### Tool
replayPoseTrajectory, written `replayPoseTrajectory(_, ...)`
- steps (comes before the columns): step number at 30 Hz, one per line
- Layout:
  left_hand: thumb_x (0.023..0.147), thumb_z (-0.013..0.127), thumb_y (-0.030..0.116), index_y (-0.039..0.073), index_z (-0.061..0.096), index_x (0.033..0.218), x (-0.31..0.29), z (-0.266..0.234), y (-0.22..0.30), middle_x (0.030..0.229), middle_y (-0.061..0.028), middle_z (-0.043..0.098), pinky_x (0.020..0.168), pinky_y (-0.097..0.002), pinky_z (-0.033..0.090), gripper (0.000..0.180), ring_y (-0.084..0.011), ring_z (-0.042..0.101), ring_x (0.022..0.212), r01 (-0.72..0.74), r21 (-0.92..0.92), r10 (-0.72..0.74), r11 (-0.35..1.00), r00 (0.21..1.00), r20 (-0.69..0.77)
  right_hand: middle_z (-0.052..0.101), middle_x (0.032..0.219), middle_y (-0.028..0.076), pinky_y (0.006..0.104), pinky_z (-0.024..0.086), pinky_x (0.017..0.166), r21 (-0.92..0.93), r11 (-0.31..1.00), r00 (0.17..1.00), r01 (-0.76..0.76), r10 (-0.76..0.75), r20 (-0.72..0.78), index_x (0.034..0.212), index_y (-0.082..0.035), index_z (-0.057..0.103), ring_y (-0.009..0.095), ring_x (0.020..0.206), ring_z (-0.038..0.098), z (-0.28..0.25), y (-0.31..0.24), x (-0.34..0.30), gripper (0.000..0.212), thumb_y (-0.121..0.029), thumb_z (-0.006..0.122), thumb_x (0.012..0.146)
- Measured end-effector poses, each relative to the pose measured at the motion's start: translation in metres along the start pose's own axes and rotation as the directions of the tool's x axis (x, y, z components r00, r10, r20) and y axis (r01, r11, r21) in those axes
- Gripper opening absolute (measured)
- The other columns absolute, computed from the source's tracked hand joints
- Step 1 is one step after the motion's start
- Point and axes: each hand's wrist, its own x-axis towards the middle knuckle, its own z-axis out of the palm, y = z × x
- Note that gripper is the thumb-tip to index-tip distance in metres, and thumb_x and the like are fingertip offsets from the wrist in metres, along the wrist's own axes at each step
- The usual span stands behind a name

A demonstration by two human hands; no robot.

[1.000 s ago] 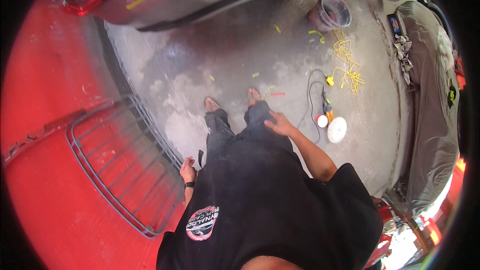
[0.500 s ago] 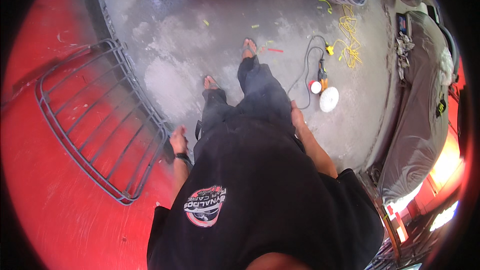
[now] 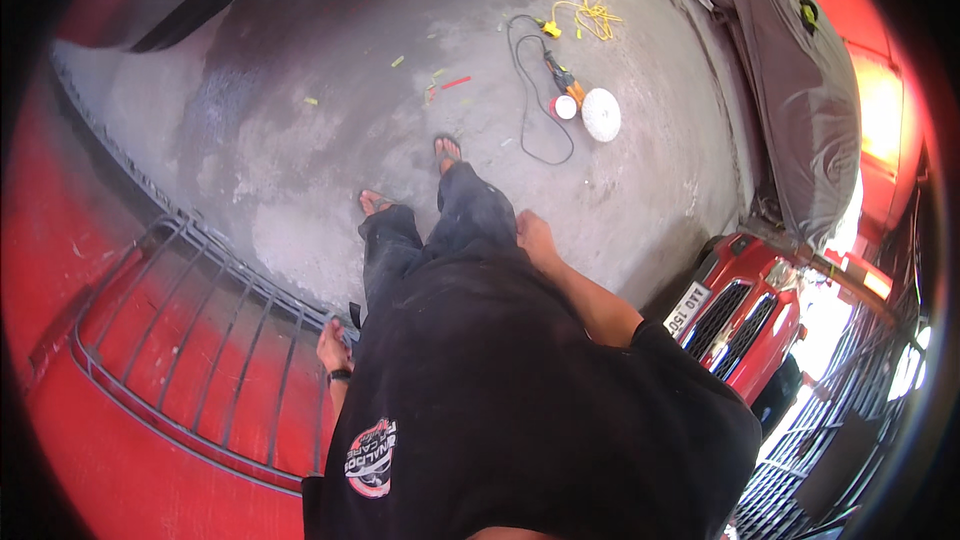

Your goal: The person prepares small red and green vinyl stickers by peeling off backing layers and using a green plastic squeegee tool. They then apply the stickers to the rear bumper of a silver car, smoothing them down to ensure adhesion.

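Seemingly mid-stride beside the red vehicle, the left hand (image 3: 333,348) grips a dark cloth (image 3: 352,320) by the roof rack (image 3: 190,340), the right hand (image 3: 535,238) hangs loosely curled and empty.

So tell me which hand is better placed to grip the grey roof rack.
Left. The left hand is already at the corner of the roof rack on the red vehicle roof, possibly touching it. The right hand hangs by the thigh, away from it.
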Motion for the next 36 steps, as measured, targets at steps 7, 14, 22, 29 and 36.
replayPoseTrajectory(7, 0.102, 0.058, 0.040, 0.005, 0.068, 0.113, 0.085, -0.062, -0.040, 0.095, -0.0077, 0.069, 0.061, -0.0271, 0.044, 0.039, -0.0163, 0.060, 0.070, -0.049, -0.089, 0.059, 0.995, 0.991, 0.117, 0.070, 0.100, 0.015, 0.0354, 0.051, 0.084, 0.640, 0.732, 0.956, -0.234, 0.052, 0.289, 0.101, -0.001, 0.072, 0.030, 0.090, 0.064, -0.037, 0.005, -0.079, 0.021, -0.012, 0.067, 0.085)
replayPoseTrajectory(14, 0.100, 0.062, 0.036, 0.006, 0.069, 0.111, -0.026, 0.071, 0.109, 0.097, -0.0046, 0.069, 0.042, -0.0238, 0.030, 0.033, -0.0067, 0.042, 0.049, -0.245, 0.154, 0.243, 0.957, 0.970, 0.030, 0.069, 0.114, 0.026, 0.0479, 0.049, 0.094, 0.480, 0.873, 0.988, -0.092, 0.021, 0.152, 0.113, 0.001, 0.069, 0.042, 0.107, 0.065, 0.058, 0.099, 0.009, 0.037, -0.026, 0.057, 0.092)
replayPoseTrajectory(22, 0.100, 0.062, 0.038, 0.006, 0.071, 0.110, -0.058, 0.133, 0.153, 0.091, -0.0008, 0.067, 0.039, -0.0225, 0.023, 0.034, -0.0034, 0.034, 0.045, -0.368, 0.157, 0.360, 0.916, 0.930, 0.074, 0.065, 0.100, 0.034, 0.0548, 0.050, 0.085, 0.297, 0.911, 0.956, -0.287, 0.291, 0.031, 0.092, 0.006, 0.070, 0.050, 0.097, 0.064, 0.038, 0.110, 0.035, 0.028, -0.014, 0.052, 0.088)
replayPoseTrajectory(29, 0.101, 0.060, 0.040, 0.007, 0.068, 0.102, -0.072, 0.157, 0.140, 0.078, 0.0023, 0.058, 0.037, -0.0238, 0.024, 0.034, -0.0048, 0.033, 0.042, -0.360, 0.177, 0.356, 0.916, 0.933, 0.058, 0.066, 0.090, 0.031, 0.0519, 0.052, 0.074, 0.220, 0.975, 0.986, 0.028, 0.009, -0.166, 0.081, 0.004, 0.065, 0.050, 0.085, 0.064, 0.002, 0.130, 0.006, 0.017, -0.009, 0.055, 0.081)
replayPoseTrajectory(36, 0.100, 0.060, 0.039, 0.007, 0.067, 0.102, -0.045, 0.151, 0.129, 0.087, -0.0027, 0.066, 0.036, -0.0248, 0.026, 0.032, -0.0062, 0.036, 0.041, -0.429, 0.340, 0.404, 0.837, 0.903, 0.143, 0.064, 0.093, 0.031, 0.0504, 0.052, 0.075, 0.222, 0.957, 0.964, -0.186, 0.222, -0.149, 0.077, 0.002, 0.065, 0.048, 0.086, 0.062, -0.042, 0.099, 0.005, 0.014, -0.010, 0.059, 0.081)
